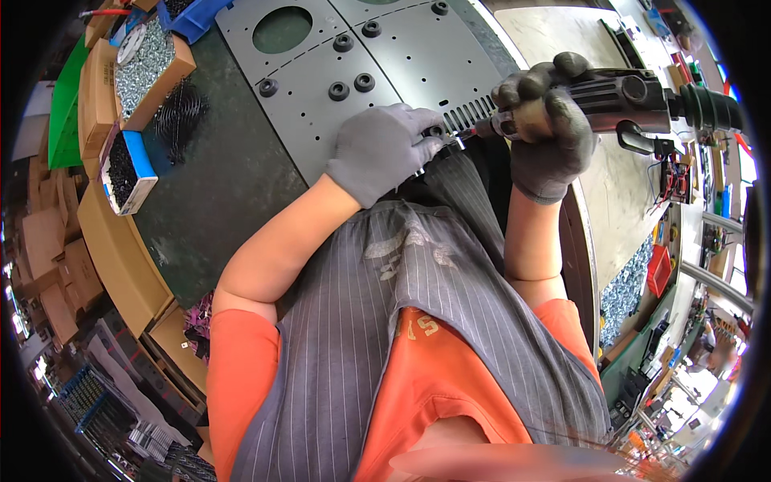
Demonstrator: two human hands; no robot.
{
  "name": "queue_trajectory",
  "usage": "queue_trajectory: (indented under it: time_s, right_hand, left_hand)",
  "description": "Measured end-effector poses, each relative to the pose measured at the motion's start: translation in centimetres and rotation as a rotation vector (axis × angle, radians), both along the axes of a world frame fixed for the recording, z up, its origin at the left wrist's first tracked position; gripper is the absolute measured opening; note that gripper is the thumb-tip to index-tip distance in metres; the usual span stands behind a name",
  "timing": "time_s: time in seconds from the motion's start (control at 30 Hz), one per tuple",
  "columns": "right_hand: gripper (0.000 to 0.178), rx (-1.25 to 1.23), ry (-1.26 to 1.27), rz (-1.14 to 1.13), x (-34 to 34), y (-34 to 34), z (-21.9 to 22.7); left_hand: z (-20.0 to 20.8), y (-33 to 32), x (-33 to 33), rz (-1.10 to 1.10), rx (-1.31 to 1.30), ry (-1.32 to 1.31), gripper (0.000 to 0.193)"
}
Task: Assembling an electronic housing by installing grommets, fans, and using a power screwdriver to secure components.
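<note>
A dark grey sheet-metal panel (414, 76) with holes and slots lies on the bench before me, several black round feet (343, 43) set on it. My left hand (377, 153), in a grey glove, rests at its near edge, thumb and fingers closed around a black round foot (434, 131). In my gloved right hand (550, 128) is a black power screwdriver (618, 100), held level with its fingers wrapped round the front end. The tool's tip points left, close to my left fingertips; whether it touches a screw there I cannot tell.
At the left stand a cardboard box of silvery screws (144, 72), a small box of black parts (123, 173) and a blue bin (193, 20). A pale board (614, 209) lies right of me. Beyond it are loose silvery pieces (626, 285) and a red tray (660, 269).
</note>
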State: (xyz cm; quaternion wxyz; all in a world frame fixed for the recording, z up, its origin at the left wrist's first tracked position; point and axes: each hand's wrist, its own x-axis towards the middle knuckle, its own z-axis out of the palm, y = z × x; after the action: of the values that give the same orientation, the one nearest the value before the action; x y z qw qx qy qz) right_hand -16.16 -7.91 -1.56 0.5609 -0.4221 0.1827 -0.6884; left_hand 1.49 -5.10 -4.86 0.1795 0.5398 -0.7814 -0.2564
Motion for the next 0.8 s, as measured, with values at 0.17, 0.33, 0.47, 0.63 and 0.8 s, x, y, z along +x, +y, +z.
queue_trajectory:
  time_s: [0.17,0.33,0.47,0.63,0.8]
  right_hand:
    - [0.038,0.095,0.128,0.014,2.1,-0.1,-0.5]
    - [0.037,0.137,0.455,0.072,2.5,-0.8,-1.0]
    - [0.036,0.195,0.426,0.111,2.8,-1.0,-0.8]
    - [0.05,0.063,0.371,0.355,2.0,-2.5,-1.3]
    - [0.051,0.01,0.401,0.294,1.8,-3.0,-0.8]
  left_hand:
    - [-0.7,0.0,-0.9,0.049,0.003,-0.019,0.03]
    - [-0.5,0.1,-0.8,0.072,-0.012,-0.028,0.026]
    - [-0.8,0.0,-0.9,0.072,-0.035,-0.026,0.028]
    - [-0.6,-0.6,-0.6,0.018,-0.021,-0.07,0.03]
    - [-0.9,-2.4,3.3,0.349,0.491,1.086,0.035]
